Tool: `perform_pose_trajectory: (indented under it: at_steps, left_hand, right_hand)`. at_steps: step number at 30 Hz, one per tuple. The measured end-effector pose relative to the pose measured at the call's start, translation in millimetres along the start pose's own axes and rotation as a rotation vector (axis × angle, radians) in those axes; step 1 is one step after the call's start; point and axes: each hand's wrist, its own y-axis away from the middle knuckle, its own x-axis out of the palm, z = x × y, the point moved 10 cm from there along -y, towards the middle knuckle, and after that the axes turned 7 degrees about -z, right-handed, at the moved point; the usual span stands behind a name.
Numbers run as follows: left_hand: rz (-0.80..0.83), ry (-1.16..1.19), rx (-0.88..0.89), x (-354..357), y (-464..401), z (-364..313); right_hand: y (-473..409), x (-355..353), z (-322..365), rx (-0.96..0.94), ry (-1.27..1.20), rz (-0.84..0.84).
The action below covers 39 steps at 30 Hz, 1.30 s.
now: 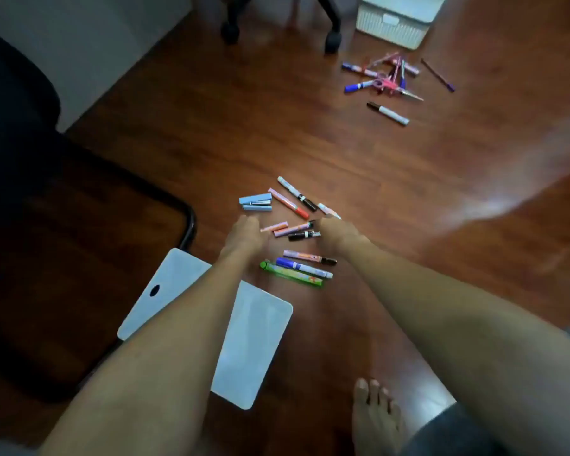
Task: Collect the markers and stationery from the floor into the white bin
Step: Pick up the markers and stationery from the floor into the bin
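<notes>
Markers lay between both hands on the wooden floor; left hand and right hand reached down, grips hidden from me.

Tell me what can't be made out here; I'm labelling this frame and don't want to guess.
Head view only:
- white bin: top cut off by the edge, contents unseen.
- left hand and right hand: fingertips hidden behind knuckles, grip unclear.
- far pile: blurred, items overlap.
- marker labels: too small.
</notes>
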Motion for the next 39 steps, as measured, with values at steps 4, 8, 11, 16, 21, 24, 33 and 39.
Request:
perform_pose_trajectory:
  at_steps: [4,8,11,16,21,24,33,39]
  left_hand:
    - [0.057,0.06,-0.06,28.7,-1.4,1.3]
    - [0.21,0.025,-0.029,66.8,10.4,-4.5]
    - [0.225,-0.055,0.02,80.4,14.0,-2.4]
    - [0.211,-0.196,0.112,87.6,17.1,-9.2]
    - [0.256,-0.213,0.145,76.5,20.6,-20.4]
    - [0.258,-0.197,0.132,52.2,27.8,-20.0]
    - [-0.057,-0.123,0.112,-97.9,53.9,22.8]
    - [-0.008,-0.026,0.029,-156.3,93.1,83.8]
  right_hand:
    - [-1.4,30.4,-11.1,0.023,-0.005,0.031]
    - [-2.7,52.7,-15.5,0.003,-0.025,0.05]
    - [-5.1,59.7,-21.3,-0.005,-0.023,0.025]
    - [-1.3,68.9,-31.1,-0.004,0.008,0.012]
    - [12.7,52.2,-37.5,0.062,-0.004,-0.012]
    - [19.2,25.3,-35.0,0.122,-0.066,-0.045]
    - [37.4,-68.0,42.9,0.026,-0.253,-0.172]
    - [55.8,-89.9,137.1,-0.244,-0.318,-0.074]
